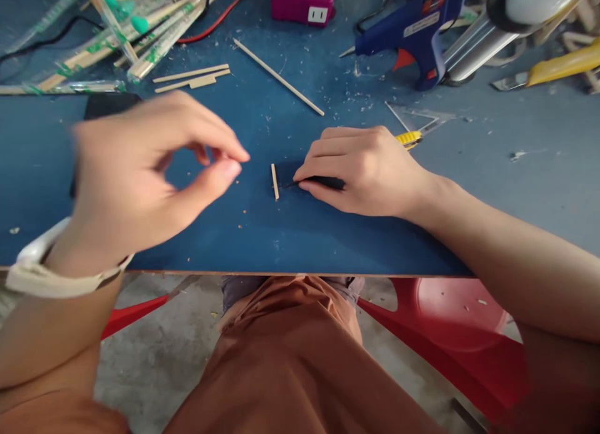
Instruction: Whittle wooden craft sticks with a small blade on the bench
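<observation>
My right hand (360,168) rests on the blue table (290,234), closed around a utility knife (409,137) with a yellow end; its dark blade tip points left. A short wooden stick piece (274,181) lies just left of that tip. My left hand (154,171) hovers above the table to the left of the piece, slightly blurred, thumb and forefinger pinched together with nothing visible between them. A white band sits on my left wrist.
Behind lie a long thin stick (279,77), two short flat sticks (192,77), wrapped chopsticks (117,40), a blue glue gun (412,37), a magenta power box (302,2), a clear set square (417,118) and a yellow tool (557,65). Red stools stand under the table.
</observation>
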A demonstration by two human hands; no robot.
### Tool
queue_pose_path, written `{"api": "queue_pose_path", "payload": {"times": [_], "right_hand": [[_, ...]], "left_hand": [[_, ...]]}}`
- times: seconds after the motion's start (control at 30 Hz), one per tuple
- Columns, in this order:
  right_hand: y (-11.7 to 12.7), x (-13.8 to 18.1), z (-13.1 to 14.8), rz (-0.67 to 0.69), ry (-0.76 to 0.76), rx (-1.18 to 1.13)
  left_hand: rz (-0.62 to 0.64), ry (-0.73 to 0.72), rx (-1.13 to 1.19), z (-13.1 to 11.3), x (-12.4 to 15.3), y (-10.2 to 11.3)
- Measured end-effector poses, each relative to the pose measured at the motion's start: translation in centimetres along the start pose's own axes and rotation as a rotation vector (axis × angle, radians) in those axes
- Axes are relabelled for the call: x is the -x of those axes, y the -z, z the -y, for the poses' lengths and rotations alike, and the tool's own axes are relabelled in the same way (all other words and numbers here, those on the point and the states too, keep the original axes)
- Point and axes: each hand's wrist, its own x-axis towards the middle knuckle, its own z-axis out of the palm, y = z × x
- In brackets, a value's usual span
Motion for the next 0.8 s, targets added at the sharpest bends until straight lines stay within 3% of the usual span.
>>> {"api": "queue_pose_path", "payload": {"times": [0.03, 0.07, 0.17, 0.3, 0.53, 0.8], "right_hand": [[0.0, 0.0, 0.0, -0.005, 0.005, -0.001], [-0.1, 0.1, -0.1, -0.011, 0.009, -0.003], [-0.1, 0.2, -0.2, -0.026, 0.018, -0.001], [0.0, 0.2, -0.2, -0.018, 0.022, 0.008], [0.0, 0.4, 0.3, -0.052, 0.040, 0.043], [0.1, 0.7, 0.0, -0.067, 0.078, 0.073]], "left_hand": [[-0.094, 0.171, -0.087, -0.1, -0.8, -0.3], [0.021, 0.176, -0.098, 0.1, -1.7, -0.6], [0.174, 0.060, -0.068, 1.8, -4.7, -1.8], [0.263, -0.006, 0.073, 4.9, -7.2, -3.3], [0.153, -0.054, 0.185, 6.2, -6.0, -5.5], [0.221, -0.070, 0.290, 7.1, -5.7, -5.0]]}}
